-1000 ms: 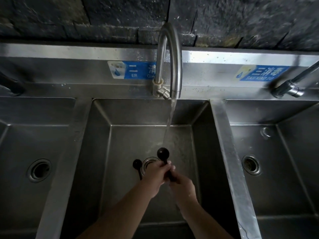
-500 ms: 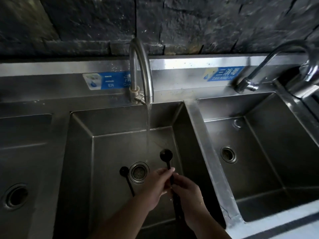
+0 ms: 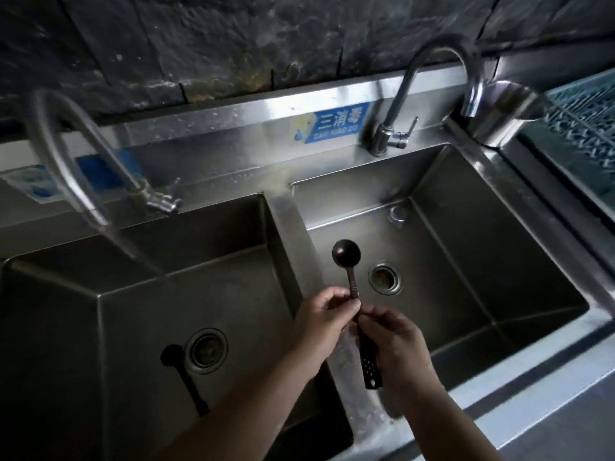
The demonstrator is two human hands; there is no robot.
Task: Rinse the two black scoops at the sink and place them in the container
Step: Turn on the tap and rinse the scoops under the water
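Transfer step: left hand (image 3: 324,316) and right hand (image 3: 394,341) both pinch the rinsed scoop (image 3: 353,287); next, carry it rightward to the steel container (image 3: 499,118), then rinse the second scoop (image 3: 181,374)

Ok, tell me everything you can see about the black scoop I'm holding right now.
The held scoop is black, seemingly plastic, with a small round bowl, a ribbed neck and a flat handle perforated near its end. It points away from you, over the divider between basins. Your left hand pinches the neck; your right hand grips the handle.
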